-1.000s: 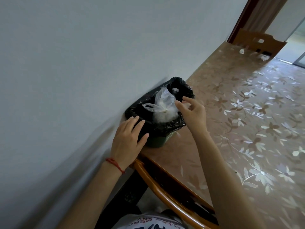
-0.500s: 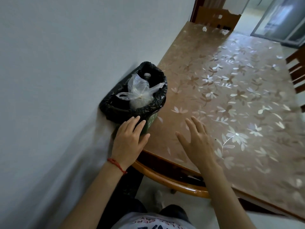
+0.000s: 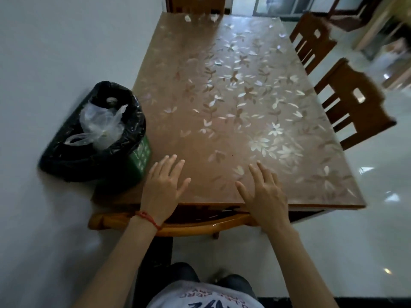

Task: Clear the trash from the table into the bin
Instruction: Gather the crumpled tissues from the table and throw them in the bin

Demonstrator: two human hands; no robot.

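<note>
Both hands hover flat over the near edge of the surface (image 3: pixel 222 96), fingers spread and holding nothing. The left hand (image 3: pixel 163 187) sits toward the near-left corner and the right hand (image 3: pixel 265 194) is beside it toward the middle of that edge.

The bin (image 3: pixel 93 138), lined with a black bag, stands on the near-left corner of the surface against the wall. A crumpled clear plastic bag (image 3: pixel 101 124) and what looks like a bottle cap (image 3: pixel 111 100) rest inside it. It lies just beyond and to the left of the left hand, which is plainly the nearer of the two.

The only likely trash left on the surface is two small pale scraps (image 3: pixel 188 18) at the far edge, by the chair back there. They are too small to identify. They lie straight ahead, across the whole length of the surface, well apart from both hands. Neither hand has a clear advantage, and reaching them probably calls for leaning or walking along the surface's long axis.

A second ago the left hand rested on the bin's rim and the right hand was at the plastic bag over the bin's mouth. Half a second ago the right hand had pulled back over the surface. Now both hands are off the bin, and the view has swung round to take in the whole surface.
</note>
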